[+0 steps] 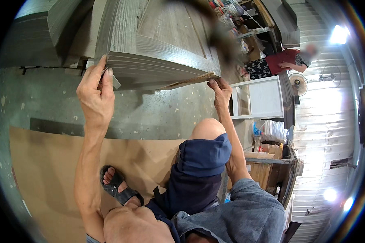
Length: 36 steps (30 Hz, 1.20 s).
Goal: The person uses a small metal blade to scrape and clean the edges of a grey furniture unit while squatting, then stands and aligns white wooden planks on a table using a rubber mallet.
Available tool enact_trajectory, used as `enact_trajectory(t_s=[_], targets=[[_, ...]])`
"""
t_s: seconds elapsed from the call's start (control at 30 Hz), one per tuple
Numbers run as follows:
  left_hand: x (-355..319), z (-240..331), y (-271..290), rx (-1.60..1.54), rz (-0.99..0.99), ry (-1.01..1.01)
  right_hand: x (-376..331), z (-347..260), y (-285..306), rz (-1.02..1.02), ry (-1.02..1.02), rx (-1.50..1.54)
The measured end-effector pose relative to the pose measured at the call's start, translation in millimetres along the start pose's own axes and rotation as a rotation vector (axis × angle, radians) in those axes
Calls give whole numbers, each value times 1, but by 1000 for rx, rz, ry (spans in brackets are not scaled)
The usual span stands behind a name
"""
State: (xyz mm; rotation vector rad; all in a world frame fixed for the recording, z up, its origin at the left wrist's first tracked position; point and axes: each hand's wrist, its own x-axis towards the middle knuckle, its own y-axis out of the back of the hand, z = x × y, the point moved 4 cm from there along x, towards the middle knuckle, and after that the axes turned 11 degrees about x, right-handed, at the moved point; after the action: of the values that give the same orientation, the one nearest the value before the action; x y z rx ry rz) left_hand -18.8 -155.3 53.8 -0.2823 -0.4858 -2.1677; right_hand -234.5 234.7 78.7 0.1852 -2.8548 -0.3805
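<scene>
Grey shirt (231, 210) lay nearest, while left hand (96, 91), nearly closed, pinched a pale piece (116, 83) and right hand (222, 93) curled, grip unclear, apparently steadying the panel stack (150, 69) between them.

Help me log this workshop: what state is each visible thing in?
Grey wood-grain panels: stacked
Left hand: pinching a thin grey piece
Right hand: gripping the panels' corner
Brown sheet: lying flat
Sandal: worn
White cabinet: one compartment open
Fan: spinning or not, unclear
Lights: lit
</scene>
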Motion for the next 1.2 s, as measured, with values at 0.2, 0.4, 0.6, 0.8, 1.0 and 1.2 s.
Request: enact_trajectory(t_s=[0.2,0.4,0.6,0.8,1.0,1.2], targets=[[-2,1,-4,-1,-17,24,-3,0,3,39,13,14],[-3,-2,-4,-4,29,-13,-1,12,6,55,45,-8],[-1,-2,-1,-3,66,-37,3,9,12,44,45,18],[-3,-1,3,-57,26,15,9,9,15,-40,-33,53],[-4,-2,5,-57,53,-25,15,3,17,-89,-61,-1],[-4,-3,4,-132,55,10,19,5,23,-106,-70,-32]])
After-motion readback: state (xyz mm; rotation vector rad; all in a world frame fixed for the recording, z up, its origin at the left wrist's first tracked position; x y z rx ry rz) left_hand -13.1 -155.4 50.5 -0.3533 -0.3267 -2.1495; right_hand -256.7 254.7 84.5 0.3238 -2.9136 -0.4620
